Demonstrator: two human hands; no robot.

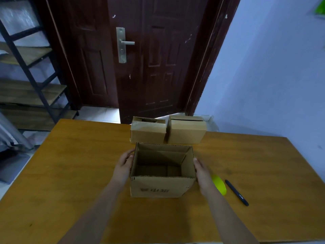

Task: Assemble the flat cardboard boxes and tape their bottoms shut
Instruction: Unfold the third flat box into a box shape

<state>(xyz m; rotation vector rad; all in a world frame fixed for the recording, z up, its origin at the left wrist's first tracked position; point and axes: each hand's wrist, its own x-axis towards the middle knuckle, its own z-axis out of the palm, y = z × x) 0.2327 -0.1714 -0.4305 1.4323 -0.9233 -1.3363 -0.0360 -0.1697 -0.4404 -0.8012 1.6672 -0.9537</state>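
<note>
An assembled brown cardboard box (159, 186) stands upright on the wooden table (70, 173), its top open and its inside flaps visible at the bottom. My left hand (125, 162) presses flat against its left wall. My right hand (202, 171) presses against its right wall. Together they grip the box between the palms. Two other cardboard boxes stand side by side at the table's far edge, the left one (148, 132) and the right one (187, 132). No tape roll can be made out for certain.
A yellow-green object (219, 185) lies on the table just right of my right hand, partly hidden by it. A black pen (236, 192) lies further right. A dark wooden door (140, 59) stands behind the table, a shelf rack (31, 76) at the left.
</note>
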